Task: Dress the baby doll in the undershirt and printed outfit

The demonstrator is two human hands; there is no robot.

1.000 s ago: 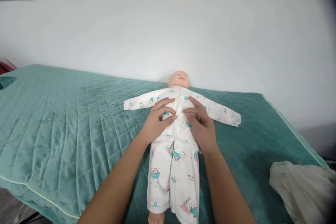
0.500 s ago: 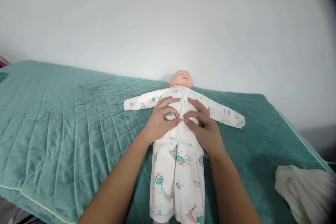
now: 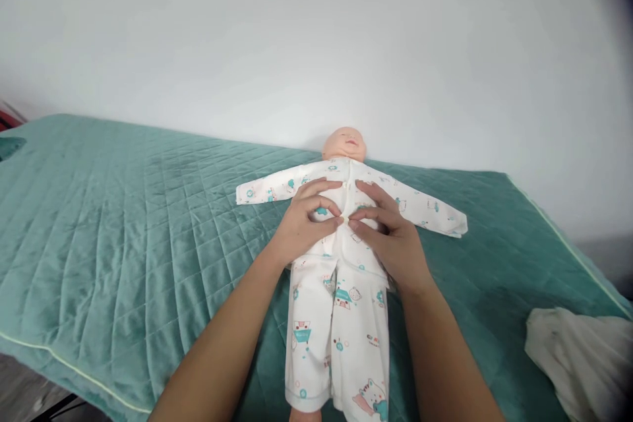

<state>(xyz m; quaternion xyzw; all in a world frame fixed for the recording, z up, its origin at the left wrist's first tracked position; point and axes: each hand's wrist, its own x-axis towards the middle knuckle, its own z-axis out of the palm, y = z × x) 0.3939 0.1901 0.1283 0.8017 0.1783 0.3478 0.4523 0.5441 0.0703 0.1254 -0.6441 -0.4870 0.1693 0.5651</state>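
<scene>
A baby doll (image 3: 345, 143) lies on its back, dressed in a white printed shirt (image 3: 341, 244) and matching printed trousers (image 3: 309, 316). Both sleeves stretch out to the sides. At the middle of the shirt front, my left hand (image 3: 309, 216) pinches the edge of the fabric beside a small pale button (image 3: 345, 219). My right hand (image 3: 393, 227) has its thumb and index finger closed at the other side of that button, touching the shirt. The remaining fingers of both hands rest on the doll's chest. Another button (image 3: 345, 184) shows higher up, between the hands.
A green quilted cover (image 3: 148, 231) with pale piping lies under the doll. Crumpled white cloth (image 3: 578, 349) sits at the right front. Behind the bed stands a white wall (image 3: 316, 59). A bit of floor (image 3: 24, 386) shows at the lower left.
The button shows more plainly between my fingertips, and my right thumb and index finger have shifted slightly right. The whole view has moved a little; the doll lies as before.
</scene>
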